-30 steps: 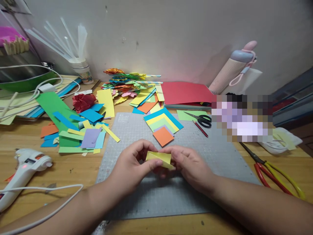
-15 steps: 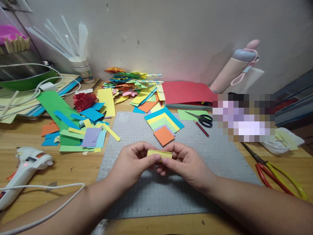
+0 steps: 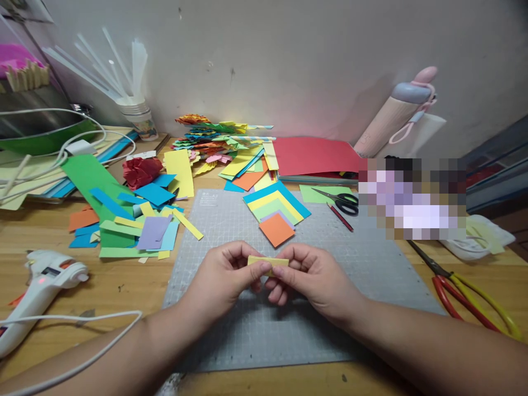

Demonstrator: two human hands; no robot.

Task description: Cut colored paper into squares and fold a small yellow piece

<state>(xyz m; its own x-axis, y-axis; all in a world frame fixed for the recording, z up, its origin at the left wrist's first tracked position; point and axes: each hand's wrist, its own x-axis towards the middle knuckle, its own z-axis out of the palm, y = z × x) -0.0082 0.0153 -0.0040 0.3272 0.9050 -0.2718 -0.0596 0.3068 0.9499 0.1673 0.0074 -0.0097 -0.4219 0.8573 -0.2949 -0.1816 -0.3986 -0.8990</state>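
A small folded piece of yellow paper (image 3: 268,259) is held over the grey cutting mat (image 3: 256,341). My left hand (image 3: 231,272) pinches its left end, thumb in front and fingers behind. At the other end, my right hand (image 3: 309,275) grips it the same way, both thumbs nearly meeting at the middle. The paper's back side is hidden by the fingers. Just beyond the hands lies an orange paper square (image 3: 276,230), on top of layered purple, green, yellow and blue sheets (image 3: 297,206).
A white glue gun (image 3: 45,291) with a cable lies at left, near coloured paper scraps (image 3: 119,231). Black scissors (image 3: 344,203) and a pencil (image 3: 340,216) rest on the mat. Red-and-yellow-handled shears (image 3: 466,291) lie at right. Paper flowers (image 3: 206,137) and red sheets (image 3: 317,157) stand behind.
The yellow paper has tilted slightly, showing less of its front face. The right hand's lower fingers have shifted a little beneath it. Everything on the table stays put.
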